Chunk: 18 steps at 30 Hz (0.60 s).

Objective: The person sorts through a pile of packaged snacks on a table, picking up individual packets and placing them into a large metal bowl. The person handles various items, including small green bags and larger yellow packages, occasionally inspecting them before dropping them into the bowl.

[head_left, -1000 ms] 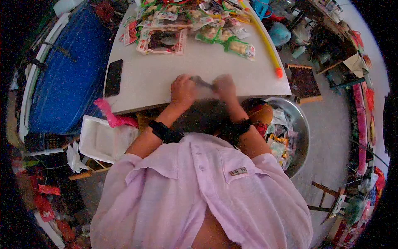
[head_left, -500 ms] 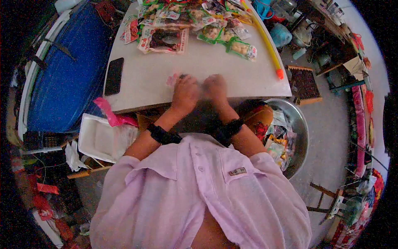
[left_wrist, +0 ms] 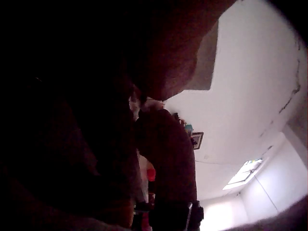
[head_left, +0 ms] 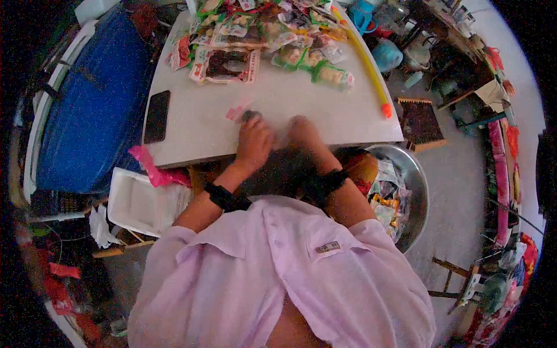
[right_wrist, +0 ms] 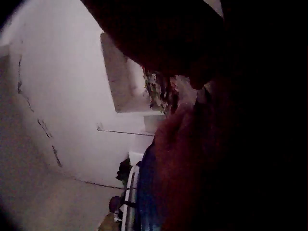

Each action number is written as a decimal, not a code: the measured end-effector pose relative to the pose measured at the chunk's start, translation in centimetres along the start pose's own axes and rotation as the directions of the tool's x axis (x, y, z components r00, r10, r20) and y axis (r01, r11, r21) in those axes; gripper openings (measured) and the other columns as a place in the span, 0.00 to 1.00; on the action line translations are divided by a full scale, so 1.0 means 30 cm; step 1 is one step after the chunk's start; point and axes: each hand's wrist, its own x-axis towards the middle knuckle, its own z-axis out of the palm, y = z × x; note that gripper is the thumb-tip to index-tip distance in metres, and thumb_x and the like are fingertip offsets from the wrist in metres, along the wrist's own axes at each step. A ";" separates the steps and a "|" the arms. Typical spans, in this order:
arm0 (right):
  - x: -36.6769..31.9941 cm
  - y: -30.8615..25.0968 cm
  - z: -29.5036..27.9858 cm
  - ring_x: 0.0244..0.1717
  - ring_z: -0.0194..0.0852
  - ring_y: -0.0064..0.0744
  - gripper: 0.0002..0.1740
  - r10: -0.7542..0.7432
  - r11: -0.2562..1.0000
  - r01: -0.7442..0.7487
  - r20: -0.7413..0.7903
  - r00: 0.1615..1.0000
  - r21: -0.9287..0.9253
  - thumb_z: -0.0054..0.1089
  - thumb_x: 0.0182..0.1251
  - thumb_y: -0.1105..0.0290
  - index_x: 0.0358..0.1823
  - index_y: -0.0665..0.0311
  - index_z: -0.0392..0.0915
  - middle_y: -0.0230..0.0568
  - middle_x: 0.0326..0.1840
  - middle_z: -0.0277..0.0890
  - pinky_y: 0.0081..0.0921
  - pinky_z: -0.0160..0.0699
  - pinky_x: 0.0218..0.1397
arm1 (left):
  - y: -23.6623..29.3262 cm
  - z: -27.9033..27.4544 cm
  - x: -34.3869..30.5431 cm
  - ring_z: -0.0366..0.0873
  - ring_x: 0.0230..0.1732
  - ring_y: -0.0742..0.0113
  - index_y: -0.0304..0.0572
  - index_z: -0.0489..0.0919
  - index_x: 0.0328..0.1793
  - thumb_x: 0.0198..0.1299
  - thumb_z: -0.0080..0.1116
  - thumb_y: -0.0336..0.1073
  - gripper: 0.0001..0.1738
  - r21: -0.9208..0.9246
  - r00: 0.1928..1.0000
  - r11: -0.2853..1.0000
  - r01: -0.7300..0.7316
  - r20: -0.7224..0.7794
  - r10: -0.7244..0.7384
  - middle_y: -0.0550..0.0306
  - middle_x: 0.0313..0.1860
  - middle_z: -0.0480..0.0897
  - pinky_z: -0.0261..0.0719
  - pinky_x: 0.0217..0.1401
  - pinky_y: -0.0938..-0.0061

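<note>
My left hand (head_left: 254,143) holds a small packet near the table's front edge, its fingers bent over it. The packet's dark part (head_left: 251,115) and a pink-and-white printed end (head_left: 237,110) stick out beyond the fingers. Close beside it, my right hand (head_left: 306,137) is curled and blurred by motion. A greyish, see-through blur spans the gap between the hands. In the right wrist view, pale film (right_wrist: 186,94) shows between the fingers of both hands. The left wrist view is mostly dark, with the other forearm (left_wrist: 171,159) across its middle.
Several food packs (head_left: 226,64) are heaped at the back of the white table (head_left: 191,122). A phone (head_left: 156,116) lies at left, a yellow tube (head_left: 371,66) along the right edge. Below stand a metal basin (head_left: 422,200) of packets and a white foam box (head_left: 130,200).
The dark item stretched between both hands is now mostly at the left hand, its pink-and-white end showing beyond the fingers. The right hand moved left toward the left hand, then slightly back.
</note>
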 end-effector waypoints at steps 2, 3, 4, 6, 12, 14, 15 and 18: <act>0.015 0.012 0.042 0.28 0.66 0.46 0.14 0.082 0.995 -0.083 0.032 0.996 0.055 0.54 0.36 0.61 0.16 0.66 0.73 0.49 0.23 0.69 0.35 0.67 0.32 | 0.016 -0.013 0.005 0.59 0.49 0.49 0.39 0.71 0.24 0.45 0.43 0.35 0.07 -0.002 0.998 1.000 0.011 0.064 -0.011 0.49 0.41 0.69 0.53 0.49 0.56; 0.028 0.013 0.057 0.28 0.66 0.46 0.13 0.121 0.989 -0.124 0.047 0.992 0.083 0.54 0.35 0.61 0.16 0.66 0.72 0.49 0.22 0.69 0.35 0.67 0.31 | 0.017 -0.014 0.007 0.59 0.49 0.49 0.39 0.70 0.25 0.45 0.43 0.34 0.07 0.019 0.996 1.000 0.012 0.086 -0.013 0.49 0.40 0.69 0.53 0.49 0.55; 0.031 0.009 0.074 0.27 0.65 0.44 0.12 0.099 0.994 -0.098 -0.017 0.995 0.046 0.53 0.36 0.62 0.16 0.65 0.72 0.47 0.22 0.69 0.34 0.65 0.31 | 0.015 -0.013 0.008 0.59 0.49 0.49 0.39 0.70 0.25 0.45 0.43 0.34 0.07 0.041 0.994 0.999 0.012 0.109 -0.017 0.49 0.40 0.69 0.53 0.49 0.54; 0.026 -0.004 0.112 0.27 0.64 0.42 0.10 0.050 0.998 -0.055 -0.142 0.989 -0.032 0.52 0.37 0.62 0.15 0.61 0.71 0.43 0.21 0.68 0.34 0.61 0.32 | 0.000 0.004 0.004 0.59 0.49 0.49 0.39 0.70 0.26 0.44 0.43 0.33 0.07 0.039 0.998 0.999 -0.010 0.067 0.007 0.49 0.40 0.69 0.53 0.49 0.54; 0.052 -0.018 0.080 0.28 0.66 0.46 0.09 -0.035 0.999 0.039 -0.136 0.990 0.025 0.54 0.38 0.66 0.19 0.65 0.71 0.48 0.22 0.68 0.36 0.65 0.29 | -0.042 0.034 -0.014 0.59 0.49 0.50 0.40 0.70 0.29 0.42 0.46 0.33 0.07 0.080 0.996 0.996 -0.037 0.081 0.030 0.50 0.41 0.68 0.52 0.49 0.54; 0.043 0.028 0.199 0.27 0.66 0.45 0.10 0.310 0.865 -0.193 -0.191 0.931 0.463 0.54 0.41 0.67 0.24 0.65 0.70 0.47 0.23 0.68 0.35 0.66 0.30 | -0.044 0.027 -0.015 0.59 0.50 0.50 0.40 0.70 0.30 0.42 0.48 0.35 0.09 0.105 0.991 0.994 -0.043 0.127 0.029 0.50 0.42 0.68 0.52 0.50 0.54; 0.036 0.050 0.240 0.27 0.66 0.45 0.10 0.472 0.707 -0.269 -0.154 0.868 0.655 0.53 0.42 0.68 0.27 0.65 0.69 0.46 0.24 0.68 0.34 0.66 0.30 | -0.038 0.016 -0.009 0.59 0.50 0.50 0.41 0.70 0.31 0.41 0.49 0.36 0.10 0.125 0.989 0.991 -0.043 0.145 0.025 0.51 0.42 0.68 0.53 0.50 0.55; -0.016 0.023 -0.005 0.27 0.67 0.43 0.10 0.610 0.418 -0.199 -0.112 0.784 0.887 0.51 0.46 0.72 0.32 0.65 0.66 0.44 0.26 0.68 0.30 0.67 0.31 | -0.030 -0.020 -0.007 0.60 0.50 0.51 0.42 0.71 0.33 0.39 0.52 0.39 0.14 0.094 0.992 0.995 -0.042 0.125 0.030 0.52 0.42 0.68 0.53 0.50 0.55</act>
